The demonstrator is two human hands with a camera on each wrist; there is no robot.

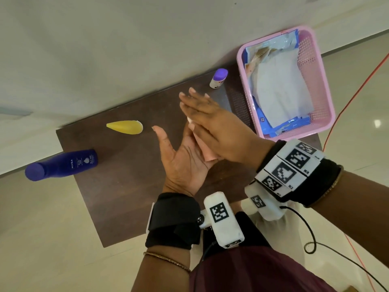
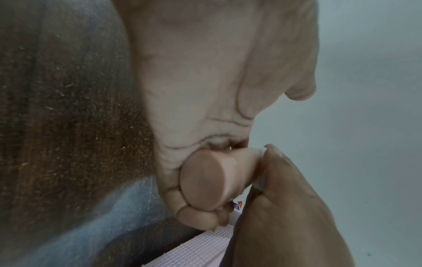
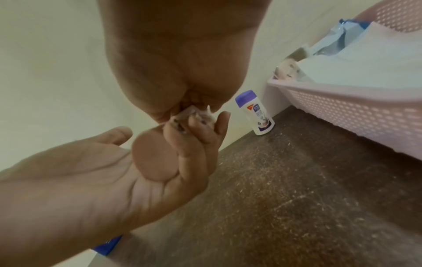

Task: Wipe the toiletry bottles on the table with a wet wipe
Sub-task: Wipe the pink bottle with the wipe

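My left hand [image 1: 181,161] lies palm up over the dark table [image 1: 126,197], and its fingers [image 2: 194,216] curl round a small pink bottle [image 1: 205,150] that lies across them. The bottle's round base [image 2: 205,178] faces the left wrist camera. My right hand [image 1: 210,116] lies flat on top with straight fingers and presses a white wet wipe [image 1: 190,120] onto the bottle. The wipe [image 3: 189,112] bunches between my right palm and my left fingertips.
A blue Nivea bottle [image 1: 61,165] lies at the table's left edge, partly overhanging it. A yellow bottle [image 1: 125,127] lies at the back. A white bottle with a purple cap [image 1: 219,79] stands by the wall. A pink basket [image 1: 328,114] holds wipe packs. An orange cable [image 1: 357,91] crosses the floor.
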